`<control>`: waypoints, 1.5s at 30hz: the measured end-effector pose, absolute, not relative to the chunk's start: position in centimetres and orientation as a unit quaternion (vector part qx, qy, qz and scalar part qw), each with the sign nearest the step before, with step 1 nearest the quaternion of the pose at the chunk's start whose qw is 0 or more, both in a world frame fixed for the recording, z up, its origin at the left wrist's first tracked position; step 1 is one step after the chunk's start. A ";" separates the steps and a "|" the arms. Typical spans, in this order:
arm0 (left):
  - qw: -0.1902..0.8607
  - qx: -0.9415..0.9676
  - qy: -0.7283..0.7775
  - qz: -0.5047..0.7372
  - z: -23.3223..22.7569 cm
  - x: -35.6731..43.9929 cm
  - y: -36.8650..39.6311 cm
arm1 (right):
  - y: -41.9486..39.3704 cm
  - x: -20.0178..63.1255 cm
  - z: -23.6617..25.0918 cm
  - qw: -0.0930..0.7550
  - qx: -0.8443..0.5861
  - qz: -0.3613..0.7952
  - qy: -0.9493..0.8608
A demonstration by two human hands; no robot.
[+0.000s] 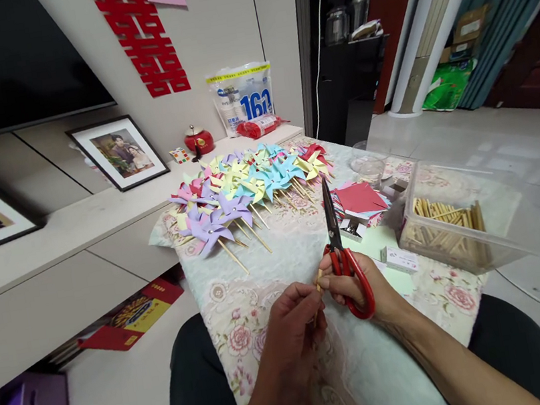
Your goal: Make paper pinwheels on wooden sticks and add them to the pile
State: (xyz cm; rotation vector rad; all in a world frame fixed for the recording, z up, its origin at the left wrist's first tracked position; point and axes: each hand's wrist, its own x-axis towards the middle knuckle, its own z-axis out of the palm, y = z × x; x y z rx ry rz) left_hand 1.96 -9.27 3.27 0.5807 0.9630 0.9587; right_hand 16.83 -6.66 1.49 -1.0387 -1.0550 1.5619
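Note:
Red-handled scissors [332,217] are held in my right hand [362,276], blades pointing up and away from me. The thumb and a finger of that hand also touch the tip of a short wooden stick [319,280]. My left hand [294,314] is closed around the lower part of this stick, most of which its fingers hide. Both hands meet above the near part of the flowered tablecloth [240,339]. Beyond them lie many paper pinwheels [207,229] on wooden sticks, in purple, yellow, blue and red.
At the right stands a clear plastic box [442,265] of wooden sticks. Coloured paper squares [361,198], an open small box of pins [353,227] and a small white box [400,259] lie beside it. A white cabinet [114,215] with framed photos borders the table's left.

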 end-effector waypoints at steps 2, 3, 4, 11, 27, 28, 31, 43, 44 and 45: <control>0.727 0.266 0.446 0.449 3.2 1.6 -9.2 | -6.8 17.0 1.3 0.468 -0.433 0.632 -0.440; 0.719 0.269 0.453 0.454 3.2 1.3 -9.1 | -6.9 17.1 1.3 0.462 -0.439 0.628 -0.446; 0.710 0.271 0.461 0.458 3.2 1.1 -9.1 | -7.0 17.3 1.3 0.454 -0.445 0.625 -0.453; 0.670 0.268 0.509 0.470 3.1 -0.4 -8.5 | -8.1 18.9 2.6 0.374 -0.422 0.640 -0.522; 0.641 0.276 0.508 0.504 4.2 -2.0 -7.5 | -10.4 20.5 4.6 0.079 -0.602 0.274 -0.745; 0.645 0.279 0.507 0.499 4.2 -1.9 -7.6 | -10.4 20.5 4.5 0.072 -0.600 0.275 -0.748; 0.658 0.293 0.502 0.479 4.3 -1.7 -7.9 | -10.6 20.3 4.5 0.066 -0.589 0.286 -0.753; 0.687 0.318 0.501 0.419 3.8 -1.6 -8.2 | -10.4 19.8 5.2 0.044 -0.546 0.380 -0.745; 0.689 0.316 0.503 0.415 3.7 -1.7 -8.2 | -10.4 19.7 5.1 0.042 -0.549 0.380 -0.743; 0.688 0.314 0.505 0.415 3.6 -1.7 -8.1 | -10.4 19.6 5.1 0.042 -0.551 0.381 -0.741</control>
